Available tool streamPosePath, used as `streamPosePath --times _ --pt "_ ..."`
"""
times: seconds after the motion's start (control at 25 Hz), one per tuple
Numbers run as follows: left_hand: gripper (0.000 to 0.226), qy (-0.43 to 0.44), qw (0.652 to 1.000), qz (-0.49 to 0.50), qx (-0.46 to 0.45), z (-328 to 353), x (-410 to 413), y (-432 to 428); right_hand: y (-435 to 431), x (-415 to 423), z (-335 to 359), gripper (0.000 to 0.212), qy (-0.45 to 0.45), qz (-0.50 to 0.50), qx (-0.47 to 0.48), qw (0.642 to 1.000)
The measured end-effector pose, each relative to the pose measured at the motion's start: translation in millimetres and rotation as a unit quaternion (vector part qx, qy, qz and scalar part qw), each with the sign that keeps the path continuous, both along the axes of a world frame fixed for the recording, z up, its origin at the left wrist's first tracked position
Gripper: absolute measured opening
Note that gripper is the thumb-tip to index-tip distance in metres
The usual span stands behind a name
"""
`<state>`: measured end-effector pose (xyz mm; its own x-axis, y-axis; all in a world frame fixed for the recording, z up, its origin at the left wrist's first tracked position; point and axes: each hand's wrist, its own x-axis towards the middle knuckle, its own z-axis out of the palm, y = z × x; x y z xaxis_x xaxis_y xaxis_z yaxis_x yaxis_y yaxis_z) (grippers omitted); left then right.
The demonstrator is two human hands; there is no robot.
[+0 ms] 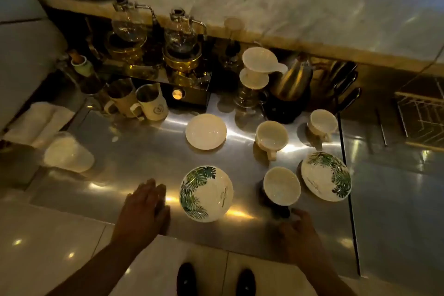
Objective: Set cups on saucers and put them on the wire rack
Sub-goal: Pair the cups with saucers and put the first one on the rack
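Note:
On the steel counter [134, 158] lie two leaf-patterned saucers, one near the front [206, 193] and one at the right [326, 176], and a plain white saucer [206, 131] farther back. Three cups stand loose: a dark-sided one with a white inside [281, 186] at the front and two pale ones [271, 137] [323, 123] behind it. My left hand [144, 209] rests flat and open just left of the near leaf saucer. Fingers of my right hand [298, 223] pinch the dark cup's handle at the counter edge. A wire rack [420, 118] sits at the far right.
Behind the cups stand a white dripper on a glass server [257, 72], a gooseneck kettle [295, 79], two siphon brewers [182, 38] and metal pitchers [151, 101]. A glass lies tipped at the left [68, 152] by folded towels [38, 122]. My shoes show below the counter edge.

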<state>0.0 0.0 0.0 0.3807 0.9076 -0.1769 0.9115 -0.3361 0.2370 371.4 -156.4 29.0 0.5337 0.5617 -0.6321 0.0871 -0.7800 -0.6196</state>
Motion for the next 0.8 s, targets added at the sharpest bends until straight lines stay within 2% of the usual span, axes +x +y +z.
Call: streamPosePath --times 0.2,0.44,0.8 --pt "0.070 0.055 0.998 0.036 0.010 -16 20 37 16 7 -22 0.030 0.042 -0.074 0.050 0.995" --pt "0.067 0.058 0.995 0.064 0.045 -36 27 35 14 3 -29 0.012 0.073 -0.068 0.072 0.992" --pt "0.066 0.049 0.995 0.067 0.049 -47 21 36 16 -9 -16 0.028 0.076 -0.065 0.131 0.986"
